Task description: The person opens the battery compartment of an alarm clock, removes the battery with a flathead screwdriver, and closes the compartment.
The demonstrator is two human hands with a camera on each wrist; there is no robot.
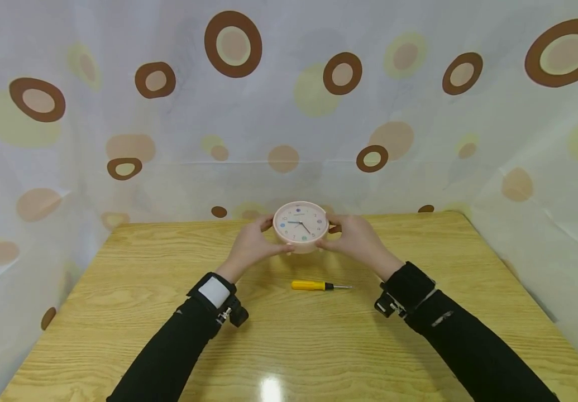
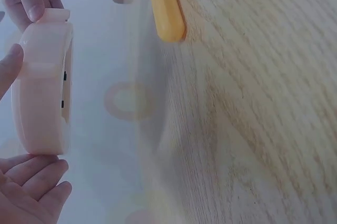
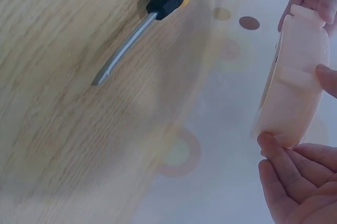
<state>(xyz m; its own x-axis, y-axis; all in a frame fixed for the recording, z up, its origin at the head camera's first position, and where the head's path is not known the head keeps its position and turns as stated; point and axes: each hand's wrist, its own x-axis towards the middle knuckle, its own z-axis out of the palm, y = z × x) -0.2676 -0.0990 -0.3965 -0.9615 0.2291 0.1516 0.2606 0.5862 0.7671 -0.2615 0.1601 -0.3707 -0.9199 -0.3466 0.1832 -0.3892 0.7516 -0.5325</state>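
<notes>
yellow screwdriver [image 1: 320,286] lying on wooden table [image 1: 289,346]; spotted curtain [image 1: 289,100] behind

Person: long black sleeves; left wrist band [image 1: 214,292] black with white patch; right wrist band [image 1: 405,292] black, possibly metal-clipped

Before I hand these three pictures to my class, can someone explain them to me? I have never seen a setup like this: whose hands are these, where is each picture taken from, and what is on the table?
There is no machine here: a person in black sleeves works with bare hands and wears three small cameras. The wide picture comes from a camera on the head, looking forward and down. The other two come from cameras strapped to each wrist, so they show the same things close up and tilted.

The left hand and right hand hold a round pink clock between them, gripping its rim on either side, face towards the person. On the wooden table, nearer the person, lies a screwdriver with a yellow handle; nobody touches it. A spotted cloth hangs behind.
</notes>
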